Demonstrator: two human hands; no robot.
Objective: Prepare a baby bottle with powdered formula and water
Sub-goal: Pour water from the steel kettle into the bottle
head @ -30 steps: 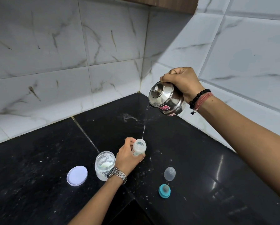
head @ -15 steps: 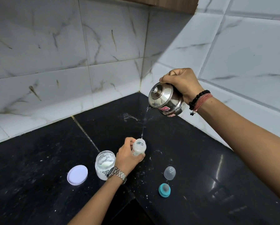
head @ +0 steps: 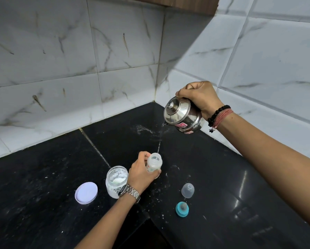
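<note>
My left hand [head: 141, 174] grips a small clear baby bottle [head: 154, 163] standing on the black counter [head: 42, 186], its mouth uncovered. My right hand [head: 200, 97] holds a shiny steel kettle [head: 184, 116] tilted to the left, above and to the right of the bottle. A thin stream of water [head: 159, 141] falls from the spout toward the bottle's mouth. Just left of my left hand stands a lidless glass jar of white formula powder [head: 115, 181].
The jar's white lid [head: 86, 192] lies flat left of the jar. A clear bottle cap [head: 187, 190] and a teal ring with its nipple [head: 182, 209] sit right of the bottle. Powder specks and a wet patch [head: 143, 130] mark the counter. Tiled walls meet behind.
The kettle and my right hand have sunk slightly while the pouring continues. My left hand and the bottle stay in place.
</note>
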